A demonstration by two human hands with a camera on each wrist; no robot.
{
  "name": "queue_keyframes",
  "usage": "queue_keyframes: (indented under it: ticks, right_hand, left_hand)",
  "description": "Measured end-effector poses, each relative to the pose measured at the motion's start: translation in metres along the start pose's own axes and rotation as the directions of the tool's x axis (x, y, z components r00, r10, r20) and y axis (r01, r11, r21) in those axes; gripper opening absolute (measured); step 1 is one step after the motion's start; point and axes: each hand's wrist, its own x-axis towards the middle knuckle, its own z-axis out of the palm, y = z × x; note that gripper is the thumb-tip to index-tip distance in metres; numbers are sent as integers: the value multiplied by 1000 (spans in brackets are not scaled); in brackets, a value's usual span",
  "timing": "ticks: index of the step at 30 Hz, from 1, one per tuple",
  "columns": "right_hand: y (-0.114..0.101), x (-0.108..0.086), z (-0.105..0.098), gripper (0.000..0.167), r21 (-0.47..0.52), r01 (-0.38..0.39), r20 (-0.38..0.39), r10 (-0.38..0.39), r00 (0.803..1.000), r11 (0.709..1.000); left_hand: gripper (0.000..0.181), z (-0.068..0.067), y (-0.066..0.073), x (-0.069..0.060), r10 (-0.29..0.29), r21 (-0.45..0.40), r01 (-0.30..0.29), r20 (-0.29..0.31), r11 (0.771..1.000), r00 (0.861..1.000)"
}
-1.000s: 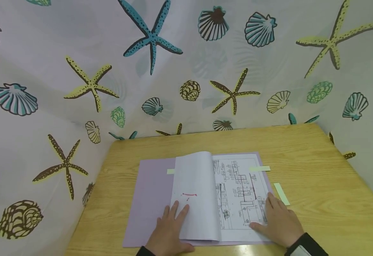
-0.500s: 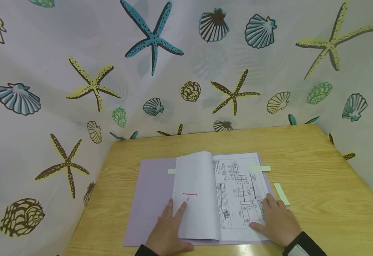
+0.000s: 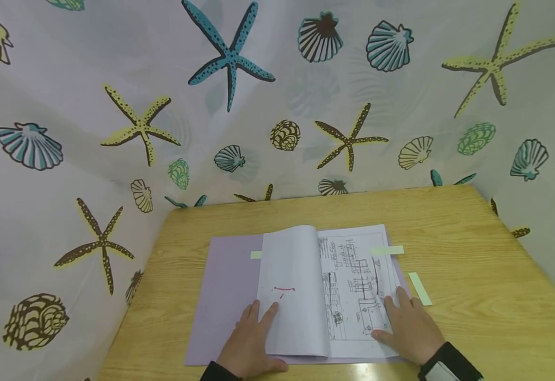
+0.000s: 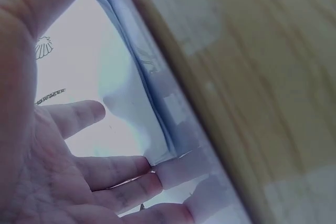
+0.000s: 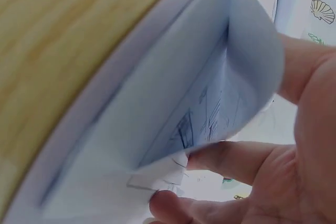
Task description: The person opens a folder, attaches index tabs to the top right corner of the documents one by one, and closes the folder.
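A lilac folder [image 3: 227,286] lies open on the wooden table. Its turned page [image 3: 289,254], blank but for a red curved mark, bulges near the spine. On the right is a page of line drawings [image 3: 344,254]. My left hand [image 3: 248,341] rests with extended fingers on the turned page's lower left and the folder. My right hand [image 3: 412,328] touches the drawing page's lower right, thumb and fingers spread. The right wrist view shows a curved, raised sheet [image 5: 249,61] beside the thumb, with fingertips against paper. Whether they pinch its edge is unclear.
Pale green strips stick at the folder's left [image 3: 255,255] and across the drawing page's right edge [image 3: 388,250]. Another green strip [image 3: 420,289] lies on the table [image 3: 477,254] to the right. A curtain [image 3: 277,79] printed with shells and starfish surrounds the table's back and sides.
My right hand's fingers have shifted slightly left over the drawing page, whose right edge has moved a little off the folder's edge. My left hand's fingers have drawn slightly closer together.
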Motion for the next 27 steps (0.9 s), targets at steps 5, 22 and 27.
queue_keyframes:
  ticks: [5, 22, 27]
  right_hand:
    - [-2, 2, -1, 80, 21, 30, 22, -30, 999, 999]
    - [9, 5, 6, 101, 258, -38, -13, 43, 999, 965]
    - [22, 9, -7, 106, 406, -100, 53, 86, 995, 908]
  left_hand:
    - [120, 1, 0, 0, -4, 0, 4, 9, 1000, 1000]
    - [120, 4, 2, 2, -10, -3, 10, 20, 1000, 1000]
    - [120, 1, 2, 3, -20, -1, 20, 27, 1000, 999]
